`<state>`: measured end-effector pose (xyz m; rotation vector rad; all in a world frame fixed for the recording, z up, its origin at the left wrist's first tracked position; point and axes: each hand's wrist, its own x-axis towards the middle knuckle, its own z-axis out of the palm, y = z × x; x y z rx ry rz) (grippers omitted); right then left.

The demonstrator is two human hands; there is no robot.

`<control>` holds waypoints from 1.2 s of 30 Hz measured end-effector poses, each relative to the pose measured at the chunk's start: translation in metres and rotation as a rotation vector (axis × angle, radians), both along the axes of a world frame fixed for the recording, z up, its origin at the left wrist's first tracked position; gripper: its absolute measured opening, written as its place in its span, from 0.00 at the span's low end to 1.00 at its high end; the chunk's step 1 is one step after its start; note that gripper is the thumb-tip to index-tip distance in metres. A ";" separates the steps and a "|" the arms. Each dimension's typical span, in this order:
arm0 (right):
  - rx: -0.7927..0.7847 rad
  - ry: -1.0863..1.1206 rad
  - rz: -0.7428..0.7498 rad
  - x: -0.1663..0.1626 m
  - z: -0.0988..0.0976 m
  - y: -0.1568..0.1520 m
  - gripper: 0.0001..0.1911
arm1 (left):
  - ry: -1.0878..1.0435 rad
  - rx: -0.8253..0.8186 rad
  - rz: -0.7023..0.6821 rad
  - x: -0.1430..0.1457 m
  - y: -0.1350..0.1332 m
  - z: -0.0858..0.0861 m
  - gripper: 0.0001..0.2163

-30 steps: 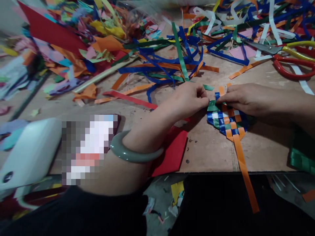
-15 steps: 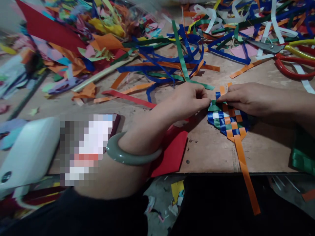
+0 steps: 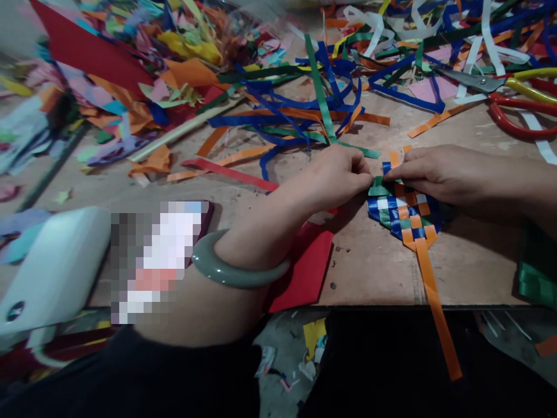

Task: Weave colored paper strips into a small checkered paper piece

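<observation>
You are pinching the top edge of the small woven mat of blue, green, orange and white paper strips with both hands: left hand gripping the green strip end, right hand pressing beside it. It is lying flat on the wooden worktop; keeping it flat should be helping the strips sit snug.

Bare board ahead (ribbon strips crowd beyond).
</observation>
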<state>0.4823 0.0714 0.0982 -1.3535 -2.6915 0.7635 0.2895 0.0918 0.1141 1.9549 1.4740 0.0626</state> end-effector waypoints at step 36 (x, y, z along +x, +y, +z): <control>-0.033 0.011 0.007 0.000 -0.001 0.001 0.21 | 0.098 0.059 -0.023 0.006 0.002 -0.003 0.09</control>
